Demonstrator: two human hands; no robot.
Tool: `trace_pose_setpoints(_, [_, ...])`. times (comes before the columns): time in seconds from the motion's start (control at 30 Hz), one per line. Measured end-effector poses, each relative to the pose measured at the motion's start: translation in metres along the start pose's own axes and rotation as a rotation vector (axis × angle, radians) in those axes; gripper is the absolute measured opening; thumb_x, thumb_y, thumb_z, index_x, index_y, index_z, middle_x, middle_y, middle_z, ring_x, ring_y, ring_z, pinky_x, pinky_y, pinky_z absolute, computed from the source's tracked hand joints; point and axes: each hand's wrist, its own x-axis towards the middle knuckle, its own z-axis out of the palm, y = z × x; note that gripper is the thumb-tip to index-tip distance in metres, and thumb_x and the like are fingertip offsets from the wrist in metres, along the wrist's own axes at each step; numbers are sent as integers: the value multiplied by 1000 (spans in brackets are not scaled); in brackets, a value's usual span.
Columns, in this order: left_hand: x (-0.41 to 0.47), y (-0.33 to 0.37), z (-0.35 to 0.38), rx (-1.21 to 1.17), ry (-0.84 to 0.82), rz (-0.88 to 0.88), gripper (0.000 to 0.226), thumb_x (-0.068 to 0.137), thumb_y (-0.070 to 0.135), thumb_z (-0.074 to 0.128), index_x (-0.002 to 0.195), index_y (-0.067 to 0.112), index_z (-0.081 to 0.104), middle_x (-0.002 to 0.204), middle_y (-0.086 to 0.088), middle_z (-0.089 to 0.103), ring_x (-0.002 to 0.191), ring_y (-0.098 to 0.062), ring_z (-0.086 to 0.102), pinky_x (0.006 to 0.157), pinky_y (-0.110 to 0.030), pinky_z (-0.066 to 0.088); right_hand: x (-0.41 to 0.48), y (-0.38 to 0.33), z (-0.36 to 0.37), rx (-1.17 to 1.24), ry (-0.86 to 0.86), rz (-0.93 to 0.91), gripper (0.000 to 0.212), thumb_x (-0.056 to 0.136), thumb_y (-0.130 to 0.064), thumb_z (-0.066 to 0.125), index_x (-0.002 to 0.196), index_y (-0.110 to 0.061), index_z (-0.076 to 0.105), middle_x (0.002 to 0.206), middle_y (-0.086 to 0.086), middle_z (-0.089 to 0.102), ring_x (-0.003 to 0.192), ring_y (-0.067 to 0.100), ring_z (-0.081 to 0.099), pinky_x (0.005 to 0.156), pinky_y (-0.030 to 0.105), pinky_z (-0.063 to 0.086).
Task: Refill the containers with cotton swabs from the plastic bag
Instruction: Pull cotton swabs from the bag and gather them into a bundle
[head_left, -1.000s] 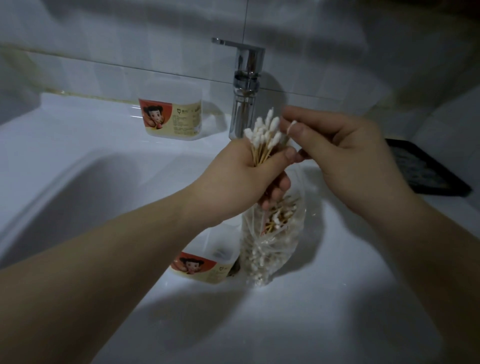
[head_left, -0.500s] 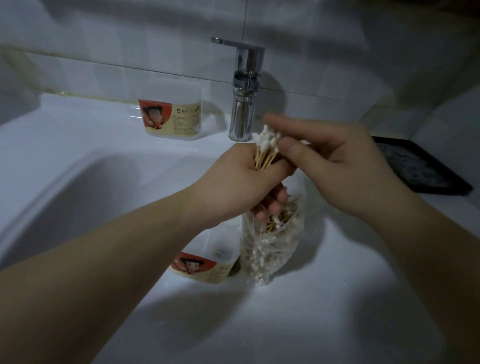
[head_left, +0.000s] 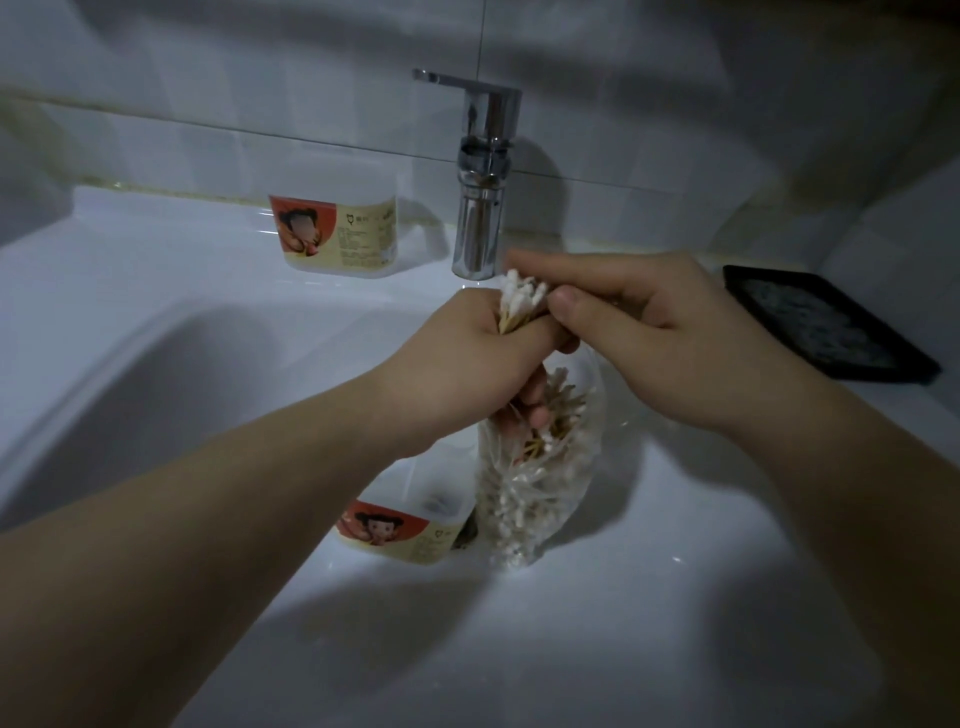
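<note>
While the bag (head_left: 535, 478) stands on the white rim of the basin (head_left: 156, 364) in front of me, I have the left hand (head_left: 467, 364) fisted round a bundle of swabs (head_left: 519, 304), their white tips poking up out of the top of the fist. That hand's lower fingers reach into the bag's open mouth, where more swabs lie packed. The right hand (head_left: 649, 332) meets the bundle from the right, forefinger laid over the tips and thumb pressed against their side, pinching them. The near container (head_left: 410, 525) sits just left of the bag, partly under my left wrist; whether they touch I cannot tell. The far container (head_left: 337, 234) stands at the back by the wall, left of the tap (head_left: 480, 208). A black tray (head_left: 826, 327) lies well off to the right.
</note>
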Motion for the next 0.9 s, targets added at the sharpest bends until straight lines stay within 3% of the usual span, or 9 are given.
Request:
trace_pose_setpoints(0.07, [0,-1,0,11,0,6,28,104,28,54,86,9,64,53,-5,55,45,-17,58,44,-26,48,0,1,-2,35,-33,21,37,103,-11,57,129,-37,63,130,-16,69,120,-3,63,97,13,47])
trace_pose_setpoints(0.17, [1,-3,-2,54,36,32,34,102,28,56,71,15,61,51,-2,55,43,-14,54,43,-24,44,1,1,-4,7,-122,47,38,103,-17,56,134,-40,56,153,-11,50,139,-9,42,116,18,35])
trace_pose_setpoints(0.27, [3,-3,-3,46,82,44,39,102,26,57,63,21,59,52,0,54,44,-13,53,43,-26,42,1,0,-1,-42,-138,60,45,99,-31,51,144,-36,51,154,-15,49,141,-8,40,122,28,31])
trace_pose_setpoints(0.33, [4,-2,-4,26,108,43,36,102,27,57,67,20,62,53,0,50,45,-15,49,42,-27,40,1,-2,-2,-35,-40,58,43,99,-29,51,141,-34,57,138,-19,63,128,-5,55,110,32,45])
trace_pose_setpoints(0.4, [5,-2,-5,37,141,18,29,101,31,58,76,16,62,52,4,46,45,-12,45,41,-26,36,2,-4,-7,-69,41,48,32,98,-24,55,125,-35,69,113,-18,74,108,0,67,94,32,54])
trace_pose_setpoints(0.47, [7,-5,-5,127,175,7,32,97,39,62,71,21,57,49,11,45,44,-7,43,43,-24,35,2,-3,-13,-144,59,46,25,95,-20,62,104,-39,75,94,-17,76,91,5,71,86,34,57])
trace_pose_setpoints(0.53, [7,-9,-4,243,202,15,39,92,48,66,64,24,53,47,14,46,44,-2,43,49,-25,37,1,-1,-15,-240,50,38,27,92,-13,68,95,-39,76,83,-22,74,79,3,69,74,25,55])
trace_pose_setpoints(0.67, [9,-10,-7,402,266,31,45,83,50,76,64,23,46,53,11,47,50,-3,42,53,-23,35,-1,-3,-14,-282,-12,57,20,88,-12,72,90,-32,76,82,-22,72,77,4,70,66,24,52])
trace_pose_setpoints(0.9, [13,-15,-12,461,254,-65,22,83,27,75,79,11,61,71,-1,61,63,-15,53,57,-28,40,-1,-1,-12,-373,-272,65,24,80,-25,76,100,-39,73,92,-20,68,84,4,68,67,15,44])
